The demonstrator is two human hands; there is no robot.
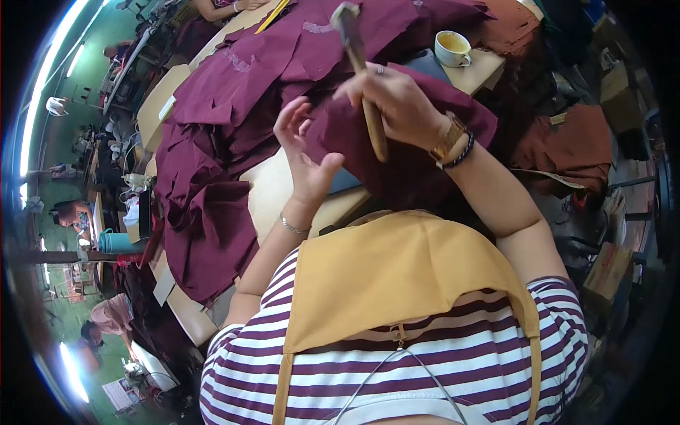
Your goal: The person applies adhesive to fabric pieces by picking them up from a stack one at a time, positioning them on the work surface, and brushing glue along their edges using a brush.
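Observation:
My right hand [386,95] is closed round the wooden handle of a hammer [374,131], whose metal head points up and away from me. To its left, my left hand [304,152] is raised with its fingers spread and curved, holding nothing that I can see. Maroon cloth [269,78] lies in a large crumpled heap over the table, with pale marks on its far part. One maroon piece [411,166] drapes down beneath my right hand. Part of a dark blue-grey surface [345,181] shows between my hands, mostly hidden by cloth.
A white cup [452,49] stands on the table's right corner [485,71]. Rust-coloured cloth [567,149] is piled at the right. A yellow stick-like thing [275,15] lies at the far edge. Other people work at the left, near a teal container [117,242]. Cardboard boxes [609,271] stand at the right.

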